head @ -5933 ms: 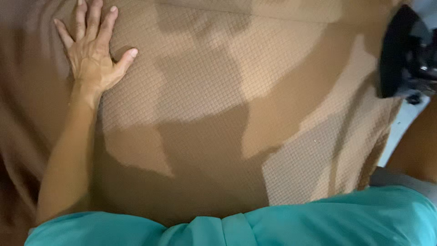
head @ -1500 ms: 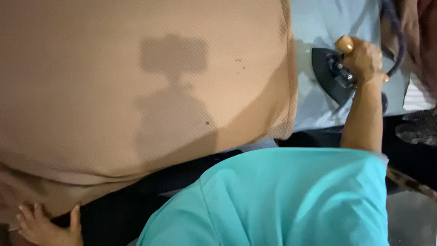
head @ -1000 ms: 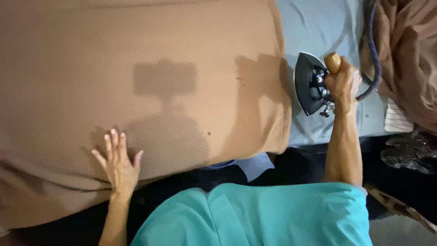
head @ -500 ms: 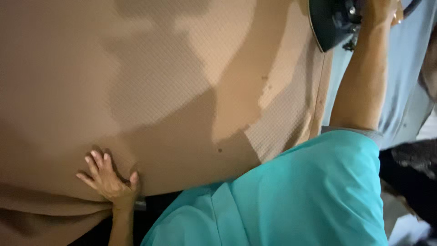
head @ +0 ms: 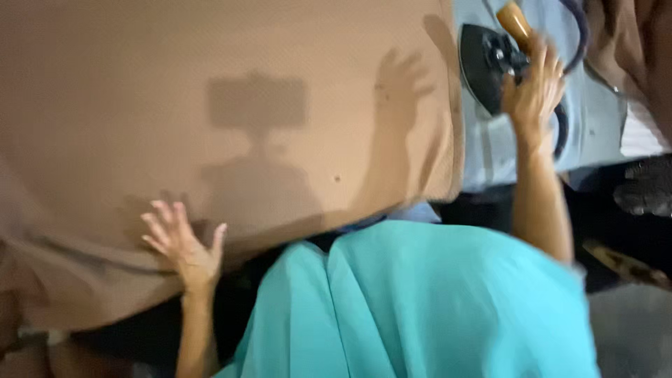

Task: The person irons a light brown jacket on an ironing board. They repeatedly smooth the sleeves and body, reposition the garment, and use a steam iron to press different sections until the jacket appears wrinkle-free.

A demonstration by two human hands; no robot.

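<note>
Pale blue worktop (head: 595, 126) is covered by brown cloth (head: 210, 105), lying smooth; left hand (head: 183, 246), fingers spread, rests at 7 o'clock; right hand (head: 533, 94) is loosely touching the iron (head: 490, 63) at 2 o'clock.

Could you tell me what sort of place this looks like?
Probably an ironing or laundry station: a large brown cloth lies spread over a pale blue padded board, the left hand rests flat on the cloth, and the right hand reaches a dark iron.

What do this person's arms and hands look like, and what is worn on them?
Both forearms are bare to the wrist; the left hand and right hand carry no gloves, and no rings, watch or bracelet show in this blurred frame. A plain turquoise garment covers the body; sleeve ends cannot be made out.
</note>
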